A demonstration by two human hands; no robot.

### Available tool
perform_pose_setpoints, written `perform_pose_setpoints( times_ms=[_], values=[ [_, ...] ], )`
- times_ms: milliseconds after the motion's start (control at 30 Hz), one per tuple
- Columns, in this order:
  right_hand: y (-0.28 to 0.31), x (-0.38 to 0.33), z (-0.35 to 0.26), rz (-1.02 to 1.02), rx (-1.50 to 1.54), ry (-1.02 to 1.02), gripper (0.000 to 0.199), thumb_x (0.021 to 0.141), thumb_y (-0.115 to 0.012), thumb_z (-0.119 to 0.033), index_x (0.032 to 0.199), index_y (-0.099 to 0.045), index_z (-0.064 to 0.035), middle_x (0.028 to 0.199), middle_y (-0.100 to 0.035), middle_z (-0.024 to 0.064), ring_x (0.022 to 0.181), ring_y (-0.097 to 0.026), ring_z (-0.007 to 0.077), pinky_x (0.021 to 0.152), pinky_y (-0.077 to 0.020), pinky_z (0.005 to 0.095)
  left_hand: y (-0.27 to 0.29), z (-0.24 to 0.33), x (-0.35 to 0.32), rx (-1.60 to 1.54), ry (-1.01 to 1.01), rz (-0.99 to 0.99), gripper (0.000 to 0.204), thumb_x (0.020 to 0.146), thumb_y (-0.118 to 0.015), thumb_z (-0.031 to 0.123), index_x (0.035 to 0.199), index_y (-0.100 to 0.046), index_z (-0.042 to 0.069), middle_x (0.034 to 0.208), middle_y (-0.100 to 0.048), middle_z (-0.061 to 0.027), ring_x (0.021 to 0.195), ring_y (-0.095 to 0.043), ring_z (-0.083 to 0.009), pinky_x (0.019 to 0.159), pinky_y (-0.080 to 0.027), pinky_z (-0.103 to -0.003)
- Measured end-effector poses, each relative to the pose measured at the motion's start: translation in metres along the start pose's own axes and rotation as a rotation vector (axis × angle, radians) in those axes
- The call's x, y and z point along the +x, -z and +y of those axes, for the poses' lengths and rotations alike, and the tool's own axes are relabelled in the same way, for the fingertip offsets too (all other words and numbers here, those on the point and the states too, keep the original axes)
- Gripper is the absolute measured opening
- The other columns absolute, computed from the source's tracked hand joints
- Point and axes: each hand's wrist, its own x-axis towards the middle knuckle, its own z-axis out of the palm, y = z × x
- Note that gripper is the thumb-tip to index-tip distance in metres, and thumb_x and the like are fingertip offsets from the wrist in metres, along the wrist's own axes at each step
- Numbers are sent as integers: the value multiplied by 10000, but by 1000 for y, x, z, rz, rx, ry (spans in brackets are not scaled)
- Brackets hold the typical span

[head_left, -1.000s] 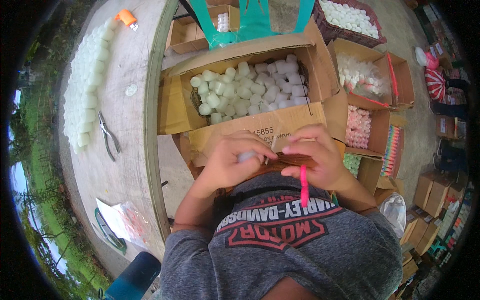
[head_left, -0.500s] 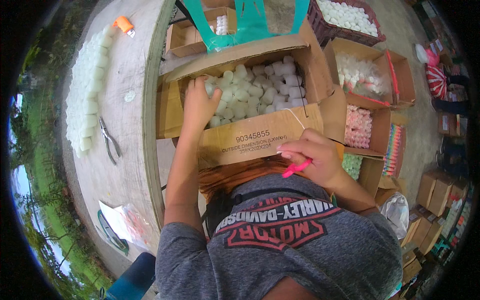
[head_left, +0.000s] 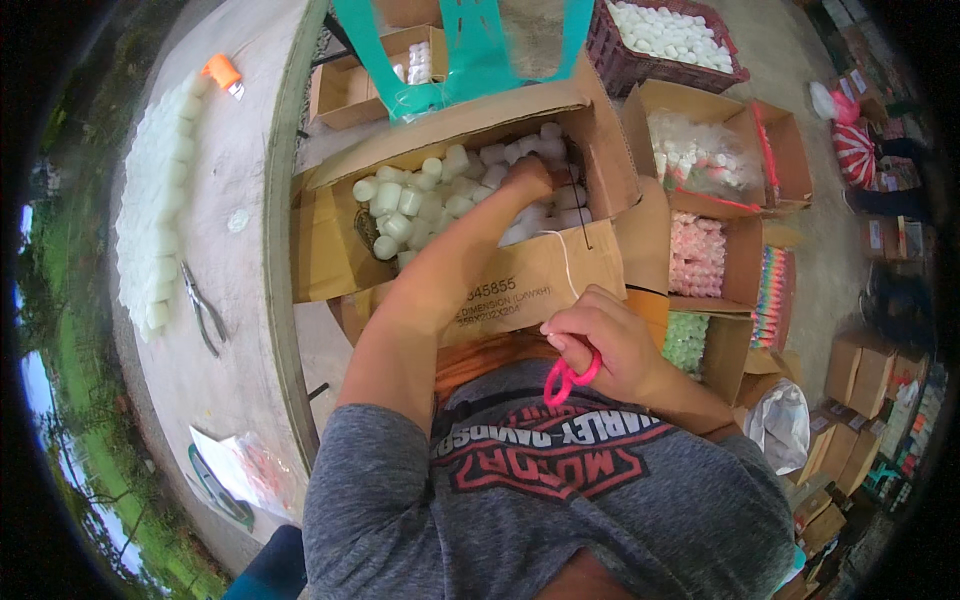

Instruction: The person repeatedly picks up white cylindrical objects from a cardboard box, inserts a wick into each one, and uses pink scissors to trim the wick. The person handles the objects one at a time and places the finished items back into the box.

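Observation:
A cardboard box (head_left: 400,292) in front of me holds many small, frosted white rounded cylinders (head_left: 410,200). My left hand (head_left: 533,180) reaches into its right part among the cylinders; the fingers are hidden. Just outside the near flap, my right hand (head_left: 605,345) is closed, thumb and forefinger pinching a small white end. A white cord (head_left: 568,262) runs from the flap's edge to this hand. Pink loops (head_left: 570,382), perhaps a scissors handle, hang at its fingers. A thin dark rod or wire (head_left: 576,195) stands at the box's right side.
On the table (head_left: 225,290) at left lie rows of white cylinders (head_left: 160,200), an orange-handled cutter (head_left: 222,72), pliers (head_left: 203,310) and a plastic bag (head_left: 258,470). A teal chair (head_left: 470,50) stands behind the box. A crate (head_left: 665,45) and boxes with pink pieces (head_left: 697,255) stand at right.
My left hand has moved from the left end of the box to the right among the cylinders. My right hand has shifted slightly down and left, and the pink loops show more fully.

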Motion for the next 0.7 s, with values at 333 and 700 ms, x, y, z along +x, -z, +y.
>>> perform_pose_setpoints(
  times_ms=[333, 700],
  values=[
    [2, 0, 13, 36, -58, 133, 98, 801, -681, -115, 881, -638, -78, 762, -562, 63, 653, -511, 223, 585, -418, 311, 78, 48, -120, -311, -175, 451, 426, 688, -761, 170, 1063, -592, 57, 1016, -614, -164, 954, -592, -263, 820, -478, -368],
    [-5, -1, 21, 80, -101, -105, 129, 747, -693, -68, 854, -623, -89, 852, -599, 71, 776, -585, 270, 664, -479, 347, 124, 49, -232, -4, -390, 665, 614, 681, -732, 52, 1236, -468, 52, 1109, -564, -131, 1031, -557, -275, 884, -457, -357]
  ],
)
